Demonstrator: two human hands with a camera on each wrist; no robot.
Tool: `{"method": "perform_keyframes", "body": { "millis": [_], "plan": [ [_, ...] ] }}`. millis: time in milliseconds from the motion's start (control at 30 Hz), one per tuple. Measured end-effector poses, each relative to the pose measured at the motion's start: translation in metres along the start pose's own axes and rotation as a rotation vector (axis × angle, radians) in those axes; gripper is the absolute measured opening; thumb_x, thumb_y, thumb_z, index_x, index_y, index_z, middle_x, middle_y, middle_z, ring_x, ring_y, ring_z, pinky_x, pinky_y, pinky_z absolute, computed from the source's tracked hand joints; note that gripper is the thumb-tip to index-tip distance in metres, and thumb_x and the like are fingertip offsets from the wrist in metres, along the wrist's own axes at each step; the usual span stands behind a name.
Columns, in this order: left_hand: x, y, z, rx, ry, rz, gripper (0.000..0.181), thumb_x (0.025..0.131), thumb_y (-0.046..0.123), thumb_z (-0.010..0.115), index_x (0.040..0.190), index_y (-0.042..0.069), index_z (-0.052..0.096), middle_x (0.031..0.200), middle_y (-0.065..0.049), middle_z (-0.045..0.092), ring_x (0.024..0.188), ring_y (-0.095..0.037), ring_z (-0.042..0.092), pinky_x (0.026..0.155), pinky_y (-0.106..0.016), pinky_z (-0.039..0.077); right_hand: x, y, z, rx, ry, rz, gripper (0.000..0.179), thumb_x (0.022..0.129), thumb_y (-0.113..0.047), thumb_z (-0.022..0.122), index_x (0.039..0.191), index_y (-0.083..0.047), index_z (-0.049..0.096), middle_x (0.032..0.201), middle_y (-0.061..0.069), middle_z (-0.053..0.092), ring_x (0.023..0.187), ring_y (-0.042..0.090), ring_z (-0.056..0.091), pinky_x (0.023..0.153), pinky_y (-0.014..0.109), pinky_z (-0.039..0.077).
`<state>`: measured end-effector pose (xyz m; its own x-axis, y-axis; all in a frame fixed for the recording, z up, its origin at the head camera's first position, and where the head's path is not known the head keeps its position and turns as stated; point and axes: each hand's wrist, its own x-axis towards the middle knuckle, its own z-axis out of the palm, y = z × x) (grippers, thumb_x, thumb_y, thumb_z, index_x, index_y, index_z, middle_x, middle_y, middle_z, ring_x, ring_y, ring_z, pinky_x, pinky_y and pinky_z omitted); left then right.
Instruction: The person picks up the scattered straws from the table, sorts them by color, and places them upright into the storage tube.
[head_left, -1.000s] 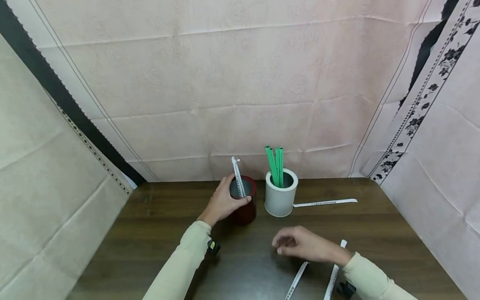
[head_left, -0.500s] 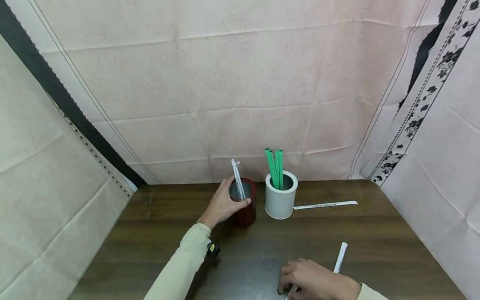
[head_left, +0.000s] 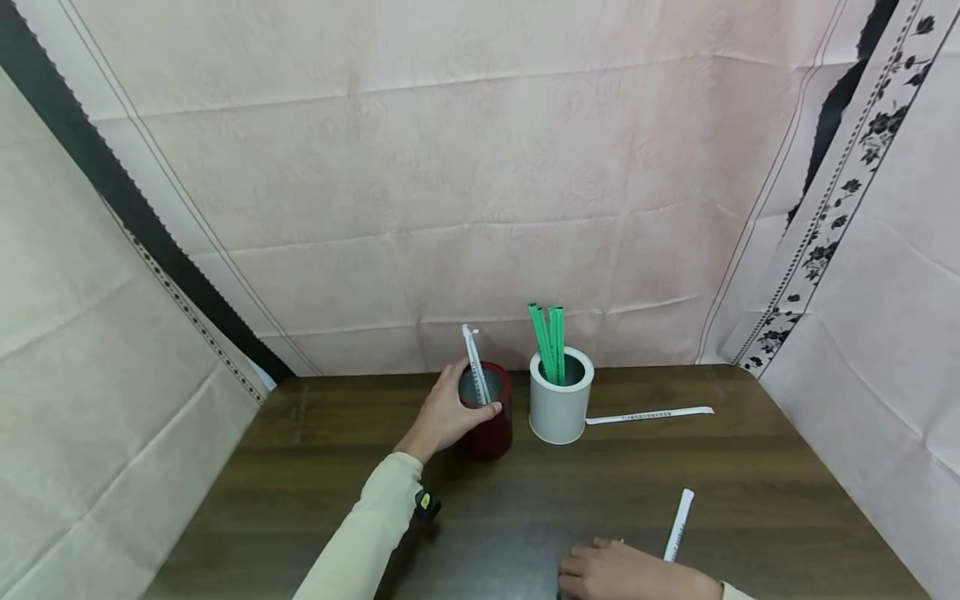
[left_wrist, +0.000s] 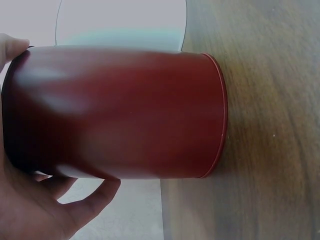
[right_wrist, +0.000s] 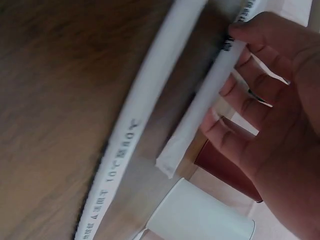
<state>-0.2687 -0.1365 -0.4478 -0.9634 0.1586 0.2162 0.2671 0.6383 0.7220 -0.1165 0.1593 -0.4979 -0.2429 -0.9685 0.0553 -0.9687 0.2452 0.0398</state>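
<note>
A: What do we have in hand?

B: A white paper-wrapped straw (right_wrist: 199,110), low at the near side of the wooden table (head_left: 337,517). Our right hand (head_left: 622,573) pinches it, thumb over the print, fingers curled behind. Whether it is lifted, we can't tell.

A: Main risk?

B: We judge the wrapper slick; a light pinch could let it twist out. The neighbouring straw (head_left: 678,525) lies by our wrist, so a low sweep might drag it.

A: Farther out?

B: Our left hand (head_left: 453,417) grips the upright dark red cup (left_wrist: 125,115) near the rim; white straws (head_left: 475,367) lean inside. A tug could tip it into the white cup (head_left: 558,412) just beside, jolting its green straws (head_left: 551,346).

A: And the loose straw (head_left: 648,416)?

B: Right of that white cup; a wide reach could knock it askew.
</note>
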Motion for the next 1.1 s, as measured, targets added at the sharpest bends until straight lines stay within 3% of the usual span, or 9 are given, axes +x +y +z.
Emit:
{"method": "perform_keyframes", "body": {
  "millis": [133, 233, 300, 533, 733, 900, 1100],
  "plan": [
    [-0.001, -0.001, -0.001, -0.008, 0.007, -0.001, 0.095, 0.085, 0.053, 0.083, 0.162, 0.019, 0.038, 0.137, -0.007, 0.054, 0.118, -0.028, 0.057, 0.102, -0.054, 0.054, -0.001, -0.001, -0.001, 0.006, -0.027, -0.002, 0.013, 0.104, -0.038, 0.065, 0.108, -0.027, 0.071, 0.096, -0.018, 0.063, 0.086, -0.007, 0.053, 0.066, 0.009, 0.036],
    [0.000, -0.002, -0.002, -0.009, 0.011, -0.001, 0.095, 0.085, 0.053, 0.083, 0.162, 0.019, 0.038, 0.136, -0.007, 0.054, 0.119, -0.028, 0.057, 0.103, -0.054, 0.054, -0.003, 0.002, -0.002, 0.141, -0.019, 0.031, 0.008, 0.103, -0.032, 0.067, 0.106, -0.026, 0.070, 0.093, -0.019, 0.061, 0.084, -0.009, 0.050, 0.068, 0.007, 0.036],
    [0.000, -0.003, -0.002, -0.009, 0.013, -0.004, 0.095, 0.085, 0.053, 0.083, 0.162, 0.019, 0.038, 0.136, -0.007, 0.054, 0.118, -0.028, 0.057, 0.103, -0.054, 0.054, -0.004, 0.006, -0.002, 0.225, 0.022, 0.053, 0.001, 0.103, -0.026, 0.069, 0.103, -0.027, 0.068, 0.090, -0.021, 0.057, 0.083, -0.010, 0.047, 0.069, 0.006, 0.035],
    [-0.001, -0.003, -0.004, -0.019, 0.017, -0.004, 0.095, 0.085, 0.054, 0.083, 0.161, 0.019, 0.039, 0.136, -0.006, 0.054, 0.119, -0.028, 0.057, 0.102, -0.055, 0.054, -0.001, 0.020, -0.012, 0.520, 0.204, 0.162, 0.012, 0.104, -0.016, 0.068, 0.104, -0.027, 0.064, 0.096, -0.021, 0.058, 0.088, -0.005, 0.052, 0.073, 0.013, 0.046],
    [-0.002, -0.004, -0.002, -0.017, 0.009, -0.019, 0.096, 0.084, 0.053, 0.083, 0.162, 0.019, 0.039, 0.138, -0.006, 0.054, 0.119, -0.028, 0.057, 0.104, -0.055, 0.053, 0.019, 0.030, -0.024, 0.697, 0.315, 0.219, 0.020, 0.104, -0.013, 0.067, 0.123, -0.016, 0.071, 0.104, -0.010, 0.073, 0.096, -0.004, 0.060, 0.079, 0.022, 0.055],
    [-0.001, -0.001, -0.001, -0.024, 0.017, -0.004, 0.094, 0.084, 0.053, 0.083, 0.161, 0.018, 0.040, 0.137, -0.008, 0.055, 0.117, -0.027, 0.057, 0.103, -0.054, 0.053, 0.041, 0.044, -0.034, 0.785, 0.433, 0.312, 0.015, 0.103, -0.012, 0.069, 0.114, -0.019, 0.075, 0.098, 0.000, 0.075, 0.089, 0.002, 0.063, 0.075, 0.025, 0.056],
    [-0.001, -0.001, 0.001, -0.042, 0.017, 0.024, 0.093, 0.083, 0.050, 0.085, 0.159, 0.016, 0.042, 0.136, -0.008, 0.056, 0.116, -0.026, 0.058, 0.101, -0.051, 0.054, 0.058, 0.056, -0.044, 0.855, 0.485, 0.415, 0.010, 0.103, -0.011, 0.068, 0.111, -0.015, 0.073, 0.097, 0.003, 0.073, 0.089, 0.010, 0.067, 0.080, 0.031, 0.058]
  ]
}}
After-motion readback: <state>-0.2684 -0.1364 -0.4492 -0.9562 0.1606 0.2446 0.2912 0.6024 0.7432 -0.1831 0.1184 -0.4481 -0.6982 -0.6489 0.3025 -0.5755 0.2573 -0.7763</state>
